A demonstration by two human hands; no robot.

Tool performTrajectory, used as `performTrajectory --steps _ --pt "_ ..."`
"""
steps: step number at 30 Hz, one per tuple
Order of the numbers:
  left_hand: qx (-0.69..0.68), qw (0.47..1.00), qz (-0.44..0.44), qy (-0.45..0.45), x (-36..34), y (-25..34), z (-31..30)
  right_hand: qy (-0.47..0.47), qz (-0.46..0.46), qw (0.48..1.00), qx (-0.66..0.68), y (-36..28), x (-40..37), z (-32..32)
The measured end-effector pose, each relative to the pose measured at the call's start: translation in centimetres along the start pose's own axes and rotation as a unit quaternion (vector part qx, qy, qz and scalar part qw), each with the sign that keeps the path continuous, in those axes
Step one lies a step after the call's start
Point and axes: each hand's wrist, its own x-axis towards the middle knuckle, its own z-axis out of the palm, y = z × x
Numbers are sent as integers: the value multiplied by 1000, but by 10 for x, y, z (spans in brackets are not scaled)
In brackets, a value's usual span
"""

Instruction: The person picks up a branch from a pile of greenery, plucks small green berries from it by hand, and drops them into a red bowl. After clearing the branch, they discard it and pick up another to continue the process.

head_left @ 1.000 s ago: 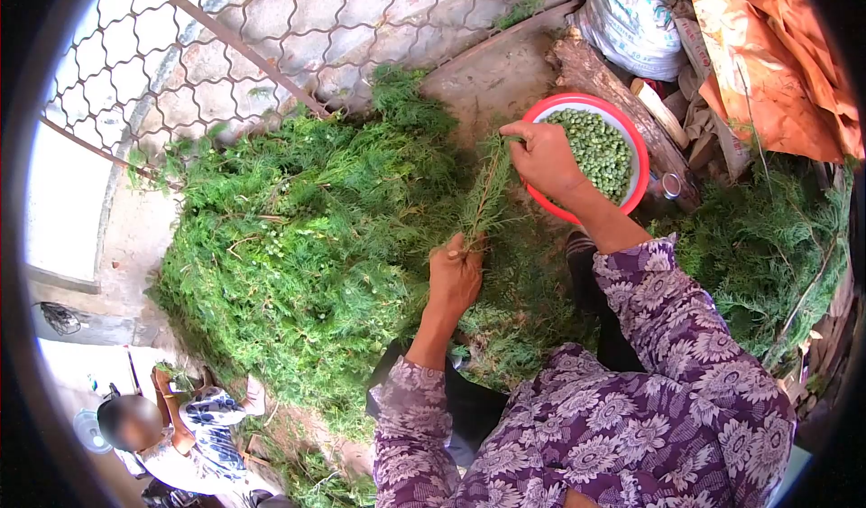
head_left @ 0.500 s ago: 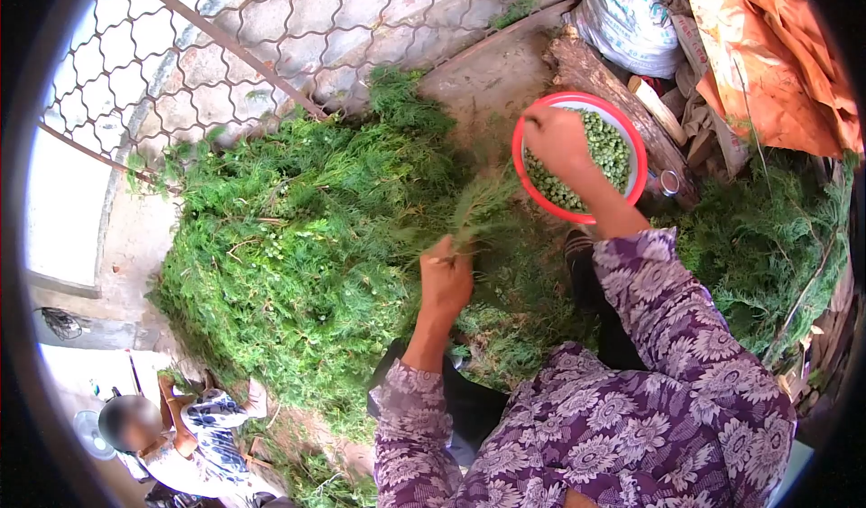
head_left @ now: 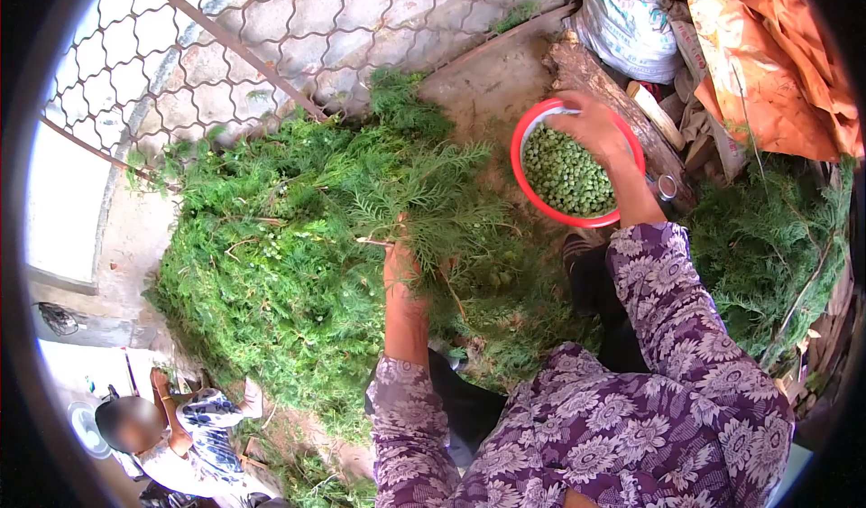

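Observation:
A leafy green sprig [head_left: 433, 188] rises from my left hand [head_left: 402, 260], which is closed on its stem above a large heap of cut greenery [head_left: 271, 291]. Fronds cover part of the fingers. My right hand [head_left: 591, 127] is over the upper part of a red-rimmed bowl [head_left: 517, 158], its fingers bent down and blurred, so what they hold, if anything, cannot be made out. Small round green pods [head_left: 568, 179] fill much of the bowl.
A wire mesh fence [head_left: 334, 30] crosses the top. Upper right are a log [head_left: 622, 102], a white sack [head_left: 627, 30] and orange sheeting [head_left: 767, 66]. More branches [head_left: 749, 246] lie right. Another person [head_left: 194, 427] sits at lower left.
My left hand has moved left and the sprig above it now looks larger and fuller. My right hand has shifted right, across the bowl's upper part, uncovering more pods.

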Motion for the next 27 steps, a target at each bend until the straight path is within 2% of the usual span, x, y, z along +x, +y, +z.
performTrajectory --steps 1,3,5,6,8,10,11,13,14,16,17,18,19,20,21,22,24,26,27 --pt "16 999 -34 3 5 -3 -2 -84 2 986 146 -10 -3 11" --pt "6 999 -42 8 14 -11 -5 -231 8 927 296 -42 -26 21" --pt "-5 999 -49 16 17 -12 0 -312 36 899 305 -55 -33 37" --pt "5 998 -53 12 15 -10 4 -312 37 898 307 -62 -39 41" --pt "14 998 -59 10 14 -13 8 -357 95 833 413 -76 -49 43" --pt "80 996 22 -30 13 -17 9 -342 100 841 407 -78 -48 46" --pt "81 996 20 -29 12 -18 12 -326 104 850 401 -77 -48 47" --pt "-61 996 -62 14 7 -13 20 -325 94 856 390 -78 -46 44" --pt "-60 996 -63 12 9 -15 17 -323 81 863 380 -78 -46 42" --pt "56 994 -15 -88 16 -22 4 -338 98 848 396 -74 -46 44" --pt "57 994 -14 -87 19 -24 0 -354 114 831 413 -69 -45 45" --pt "150 982 17 -112 20 -23 -3 -354 113 831 413 -66 -45 46" --pt "242 960 49 -136 20 -22 -4 -369 109 810 444 -64 -45 46" --pt "242 959 49 -135 19 -23 -3 -382 104 786 474 -62 -45 47" --pt "101 992 -14 -68 13 -19 7 -383 104 786 474 -64 -46 45" --pt "-43 996 -78 2 8 -15 15 -383 112 776 489 -69 -48 41" --pt "-18 996 -80 27 -3 -4 25 -384 121 765 502 -70 -48 41" --pt "7 995 -81 54 -6 -2 27 -402 121 707 569 -63 -45 45" --pt "27 995 -70 61 -7 -3 26 -403 121 707 568 -63 -46 45"
